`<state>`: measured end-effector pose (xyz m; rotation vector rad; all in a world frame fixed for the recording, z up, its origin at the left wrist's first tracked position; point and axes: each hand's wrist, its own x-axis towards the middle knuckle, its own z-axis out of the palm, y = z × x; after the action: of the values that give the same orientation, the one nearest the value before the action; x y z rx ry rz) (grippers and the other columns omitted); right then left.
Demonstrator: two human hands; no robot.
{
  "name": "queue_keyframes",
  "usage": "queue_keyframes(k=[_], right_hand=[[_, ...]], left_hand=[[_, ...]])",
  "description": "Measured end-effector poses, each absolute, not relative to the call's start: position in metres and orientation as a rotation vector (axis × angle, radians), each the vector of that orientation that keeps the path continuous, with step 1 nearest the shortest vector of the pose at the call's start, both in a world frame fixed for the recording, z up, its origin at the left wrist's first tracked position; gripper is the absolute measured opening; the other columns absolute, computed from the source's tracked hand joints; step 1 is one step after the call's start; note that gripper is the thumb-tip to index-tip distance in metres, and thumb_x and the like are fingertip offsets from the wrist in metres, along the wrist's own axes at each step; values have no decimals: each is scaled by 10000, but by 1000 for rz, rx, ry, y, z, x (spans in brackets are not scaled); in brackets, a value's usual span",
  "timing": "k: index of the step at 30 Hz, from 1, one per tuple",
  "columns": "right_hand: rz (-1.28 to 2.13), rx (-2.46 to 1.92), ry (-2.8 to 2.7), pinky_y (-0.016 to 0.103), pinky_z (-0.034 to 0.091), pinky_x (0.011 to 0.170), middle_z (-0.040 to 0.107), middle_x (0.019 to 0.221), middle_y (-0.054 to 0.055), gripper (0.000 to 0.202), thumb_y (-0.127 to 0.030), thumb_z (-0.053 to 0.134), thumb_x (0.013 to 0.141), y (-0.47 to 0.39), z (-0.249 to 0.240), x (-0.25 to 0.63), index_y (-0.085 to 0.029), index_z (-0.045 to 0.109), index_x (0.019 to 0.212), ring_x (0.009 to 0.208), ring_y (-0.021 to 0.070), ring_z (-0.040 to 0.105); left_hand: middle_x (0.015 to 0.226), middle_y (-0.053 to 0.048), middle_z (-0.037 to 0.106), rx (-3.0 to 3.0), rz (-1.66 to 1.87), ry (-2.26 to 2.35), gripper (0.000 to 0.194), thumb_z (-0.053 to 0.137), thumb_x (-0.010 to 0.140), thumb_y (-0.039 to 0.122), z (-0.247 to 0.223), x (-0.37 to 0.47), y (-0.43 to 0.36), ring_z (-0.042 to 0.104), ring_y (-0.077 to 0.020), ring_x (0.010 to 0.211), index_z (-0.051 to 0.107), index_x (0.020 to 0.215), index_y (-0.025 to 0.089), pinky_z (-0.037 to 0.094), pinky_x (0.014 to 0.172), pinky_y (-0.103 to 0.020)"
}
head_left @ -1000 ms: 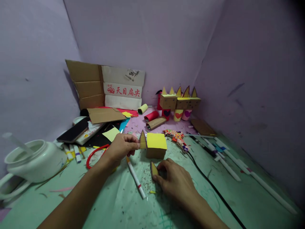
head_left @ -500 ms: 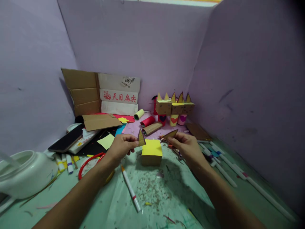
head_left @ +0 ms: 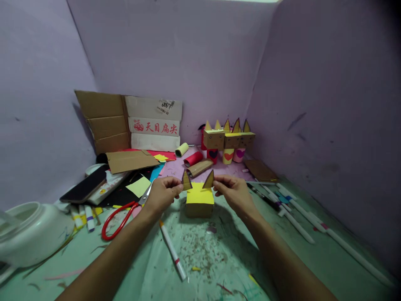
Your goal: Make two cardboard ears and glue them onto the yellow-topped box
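Between my hands stands a small cardboard box (head_left: 199,205) with a yellow top. My left hand (head_left: 163,193) pinches a pointed cardboard ear (head_left: 186,180) with a dark outline, upright at the box's back left corner. On the other side my right hand (head_left: 233,192) grips a matching cardboard ear (head_left: 209,179), also upright, over the back right of the top. Whether either ear touches the box I cannot tell. Red-handled scissors (head_left: 127,215) lie by my left forearm, and a white marker (head_left: 173,251) with an orange tip lies in front of the box.
Finished cardboard figures (head_left: 230,140) with pointed ears stand at the back right. Paper tubes (head_left: 193,159) lie beside them. A folded carton (head_left: 153,125) leans on the wall. At left are a white teapot (head_left: 34,230) and a phone (head_left: 84,184); several markers (head_left: 294,221) lie at right.
My right hand has moved left toward the box and turned its ear from slanted to upright. My left hand holds its ear in nearly the same place. The scissors show more fully.
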<state>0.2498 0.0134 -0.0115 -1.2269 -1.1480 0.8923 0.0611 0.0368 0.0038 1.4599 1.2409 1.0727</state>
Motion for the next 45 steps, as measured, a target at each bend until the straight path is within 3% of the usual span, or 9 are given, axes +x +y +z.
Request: queue_keyframes(k=[7, 18, 28, 45], right_hand=[[755, -1297, -1227, 238, 396, 450, 618, 576, 9, 166, -284, 592, 656, 13, -14, 252, -155, 680, 710, 513, 135, 524], [643, -1293, -1342, 248, 425, 508, 677, 727, 38, 168, -246, 560, 705, 16, -28, 256, -161, 693, 762, 627, 163, 580], [565, -1260, -1353, 273, 474, 555, 687, 694, 54, 175, -247, 561, 689, 21, -36, 258, -147, 701, 722, 609, 170, 596], [586, -1251, -1317, 271, 431, 567, 659, 654, 35, 130, -234, 578, 658, 18, -33, 255, -158, 684, 672, 607, 164, 567]], left_hand=[[398, 46, 486, 1463, 1092, 1242, 96, 627, 539, 229, 2, 69, 38, 398, -71, 369, 580, 513, 151, 304, 391, -194], [380, 44, 497, 1513, 1040, 1257, 64, 615, 556, 201, 1, 74, 41, 408, -77, 370, 597, 524, 149, 307, 375, -188], [428, 43, 530, 1475, 1059, 1256, 83, 624, 512, 211, -5, 74, 42, 427, -72, 389, 608, 548, 138, 321, 386, -186], [373, 53, 499, 1423, 1054, 1260, 71, 645, 487, 186, -4, 77, 43, 399, -68, 360, 616, 527, 135, 304, 374, -188]])
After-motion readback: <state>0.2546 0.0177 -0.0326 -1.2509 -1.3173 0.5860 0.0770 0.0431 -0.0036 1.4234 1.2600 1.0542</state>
